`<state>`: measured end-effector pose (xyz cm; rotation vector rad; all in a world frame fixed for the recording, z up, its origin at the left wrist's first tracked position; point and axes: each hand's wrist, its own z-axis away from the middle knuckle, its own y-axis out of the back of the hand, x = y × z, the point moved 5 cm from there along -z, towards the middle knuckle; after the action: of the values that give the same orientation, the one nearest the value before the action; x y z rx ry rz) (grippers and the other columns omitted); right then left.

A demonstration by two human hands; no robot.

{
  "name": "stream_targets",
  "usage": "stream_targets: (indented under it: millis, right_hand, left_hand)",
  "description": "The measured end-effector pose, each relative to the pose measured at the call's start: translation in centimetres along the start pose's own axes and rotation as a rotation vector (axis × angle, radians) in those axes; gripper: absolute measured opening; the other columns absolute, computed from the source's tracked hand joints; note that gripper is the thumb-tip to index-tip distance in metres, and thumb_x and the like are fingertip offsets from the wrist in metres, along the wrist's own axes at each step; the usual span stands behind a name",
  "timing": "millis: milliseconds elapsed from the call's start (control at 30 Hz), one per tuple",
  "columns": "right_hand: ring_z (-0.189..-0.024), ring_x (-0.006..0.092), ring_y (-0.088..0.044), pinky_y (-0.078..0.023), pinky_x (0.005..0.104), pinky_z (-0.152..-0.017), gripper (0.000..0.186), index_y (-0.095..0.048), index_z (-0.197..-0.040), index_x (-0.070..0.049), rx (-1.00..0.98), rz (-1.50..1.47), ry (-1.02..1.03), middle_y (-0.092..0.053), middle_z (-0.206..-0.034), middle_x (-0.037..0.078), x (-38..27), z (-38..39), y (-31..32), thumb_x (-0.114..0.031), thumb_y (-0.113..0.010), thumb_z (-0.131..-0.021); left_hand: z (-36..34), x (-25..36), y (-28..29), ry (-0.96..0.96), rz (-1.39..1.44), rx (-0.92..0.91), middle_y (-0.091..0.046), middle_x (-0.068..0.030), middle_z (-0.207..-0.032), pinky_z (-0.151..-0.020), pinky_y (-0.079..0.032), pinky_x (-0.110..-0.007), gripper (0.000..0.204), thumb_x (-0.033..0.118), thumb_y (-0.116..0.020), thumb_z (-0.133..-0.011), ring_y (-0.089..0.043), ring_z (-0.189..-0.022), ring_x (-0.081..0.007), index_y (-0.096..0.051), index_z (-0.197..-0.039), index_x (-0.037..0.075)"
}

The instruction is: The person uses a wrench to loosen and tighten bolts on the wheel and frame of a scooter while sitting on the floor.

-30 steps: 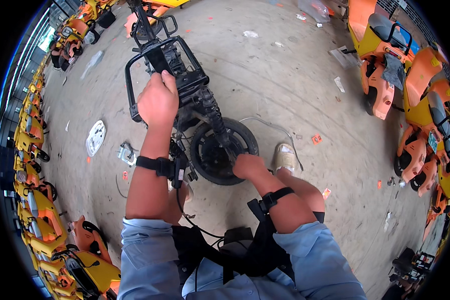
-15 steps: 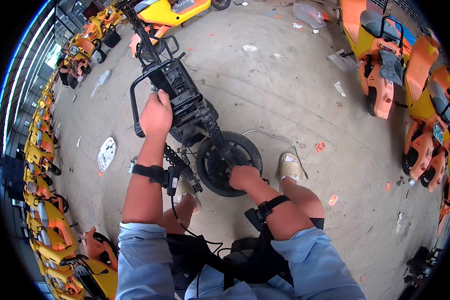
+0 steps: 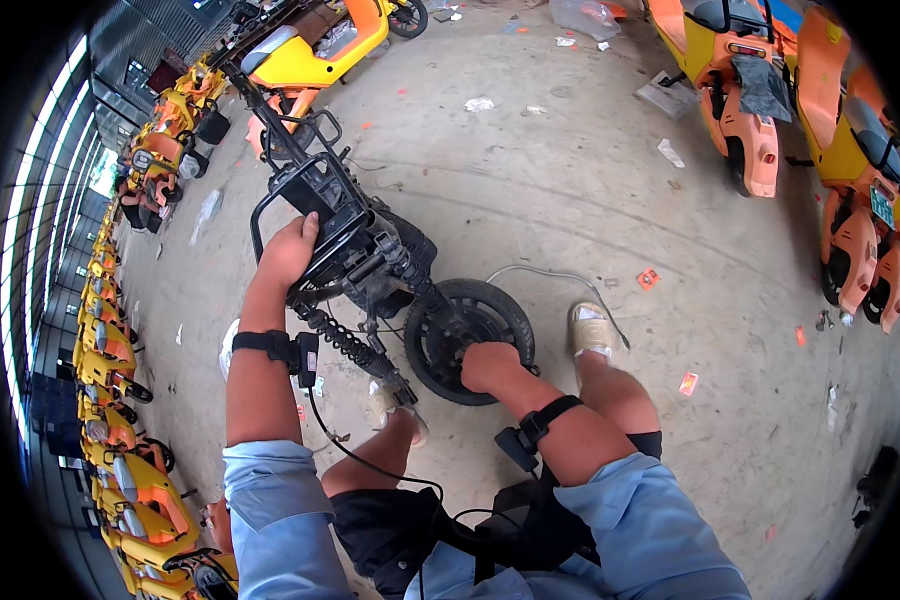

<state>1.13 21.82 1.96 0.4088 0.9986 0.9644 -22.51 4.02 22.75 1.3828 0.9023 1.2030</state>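
A stripped black scooter frame (image 3: 330,185) with a tubular rack leans toward the upper left. My left hand (image 3: 288,245) is closed on the rack's near side, thumb on top. My right hand (image 3: 488,365) is closed around the lower end of a black shock absorber (image 3: 420,285) at the hub of the rear wheel (image 3: 510,325); its fingertips are hidden. A second coil shock (image 3: 345,340) hangs beside the wheel, its lower end near my left foot. Both my wrists wear black straps with small devices.
Yellow-and-orange scooters (image 3: 150,500) line the left side; others (image 3: 750,150) stand at right and another (image 3: 300,60) beyond the frame. A person (image 3: 142,205) crouches far left. A grey cable (image 3: 595,300), a plastic bag (image 3: 585,18) and scraps lie on the floor.
The frame's upper end has swung left with my left hand. The wheel and my right hand appear lower and slightly right, and more of the left shock shows.
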Motion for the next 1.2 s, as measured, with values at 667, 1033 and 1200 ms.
stream_targets:
  millis: [667,1033,1200]
  right_hand:
    - [-0.105,0.0322,-0.068,-0.054,0.0409,-0.085,0.029,-0.075,-0.105,-0.009,-0.071,0.075,0.002,-0.072,-0.109,0.015,-1.6,-0.6,-0.9,-0.018,-0.055,-0.085]
    - [-0.102,0.0313,-0.069,-0.055,0.0450,-0.082,0.030,-0.076,-0.104,-0.010,-0.067,0.083,0.123,-0.073,-0.108,0.013,-0.9,-1.2,-1.5,-0.020,-0.057,-0.083]
    - [-0.095,0.0316,-0.071,-0.057,0.0474,-0.076,0.036,-0.078,-0.102,-0.014,-0.080,0.172,0.119,-0.074,-0.102,0.011,-2.5,-1.8,-2.7,-0.022,-0.078,-0.066]
  left_hand:
    - [-0.3,-3.5,-2.4,0.170,0.369,0.119,-0.069,-0.0234,-0.090,-0.082,-0.049,-0.042,0.071,0.061,-0.039,-0.100,-0.067,-0.087,-0.0355,-0.065,-0.101,-0.005]
    - [-1.4,-2.6,-2.5,0.004,0.381,0.152,-0.065,-0.0164,-0.077,-0.068,-0.050,-0.039,0.055,0.051,-0.047,-0.100,-0.064,-0.068,-0.0263,-0.060,-0.092,-0.002]
    - [-3.0,-13.0,-1.2,-0.120,0.234,0.164,-0.041,-0.0039,-0.065,-0.057,-0.035,-0.034,0.048,0.045,-0.043,-0.105,-0.038,-0.060,-0.0156,-0.050,-0.082,0.003]
